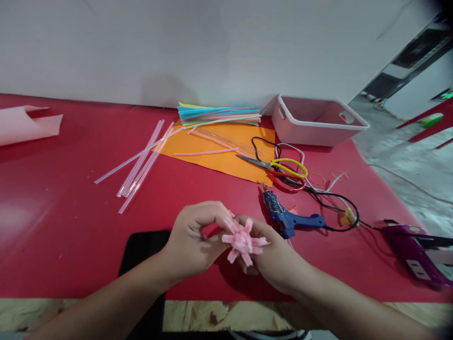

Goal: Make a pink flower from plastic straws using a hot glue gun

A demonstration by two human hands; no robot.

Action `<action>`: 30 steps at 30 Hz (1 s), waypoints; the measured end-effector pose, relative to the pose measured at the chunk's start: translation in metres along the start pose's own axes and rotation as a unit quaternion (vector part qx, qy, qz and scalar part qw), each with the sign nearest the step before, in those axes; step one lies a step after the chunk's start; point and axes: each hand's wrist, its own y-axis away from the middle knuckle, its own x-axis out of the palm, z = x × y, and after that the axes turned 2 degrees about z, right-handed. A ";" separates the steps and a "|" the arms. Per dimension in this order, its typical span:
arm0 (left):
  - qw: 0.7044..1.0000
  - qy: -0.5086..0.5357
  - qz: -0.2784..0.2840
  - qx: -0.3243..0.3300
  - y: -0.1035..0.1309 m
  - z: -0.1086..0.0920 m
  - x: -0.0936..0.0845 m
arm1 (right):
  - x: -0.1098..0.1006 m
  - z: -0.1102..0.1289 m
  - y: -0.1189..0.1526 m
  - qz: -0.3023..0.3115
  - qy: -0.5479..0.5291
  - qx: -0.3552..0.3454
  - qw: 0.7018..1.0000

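Note:
A pink fuzzy pipe-cleaner flower (243,242) with several short petals spread around its middle is held between my two hands, above the front of the red table. My left hand (198,236) is closed, thumb and fingers pinching at the flower's left side. On the other side, my right hand (274,255) has its fingers curled behind and below the petals. The flower hides the fingertips and most of whatever lies beneath it. Just beyond my right hand rests a blue glue gun (288,215), its nozzle pointing away from me.
Scissors (271,165) and loose pink pipe cleaners (207,152) lie on orange paper (212,163). Behind is a bundle of coloured pipe cleaners (219,114), beside a pink basket (318,125). Clear pinkish sticks (141,165), a black phone-like slab (145,245) and a purple power strip (414,257) surround my hands.

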 end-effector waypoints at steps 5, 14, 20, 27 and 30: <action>0.996 0.066 -0.007 -0.052 0.001 0.000 0.001 | 0.001 -0.002 0.001 0.025 -0.016 -0.035 0.999; 0.927 0.295 -0.032 -0.231 0.000 0.001 0.007 | 0.001 -0.002 0.005 0.032 -0.025 -0.057 0.998; 0.881 0.401 -0.042 -0.248 -0.005 0.003 0.010 | 0.002 -0.005 0.009 -0.003 0.004 -0.083 0.997; 0.827 0.473 -0.074 -0.294 -0.007 0.000 0.008 | 0.001 -0.001 0.015 -0.008 0.146 -0.106 0.984; 0.812 0.472 -0.106 -0.326 -0.010 -0.003 0.006 | -0.013 0.013 0.025 -0.024 0.377 -0.219 0.900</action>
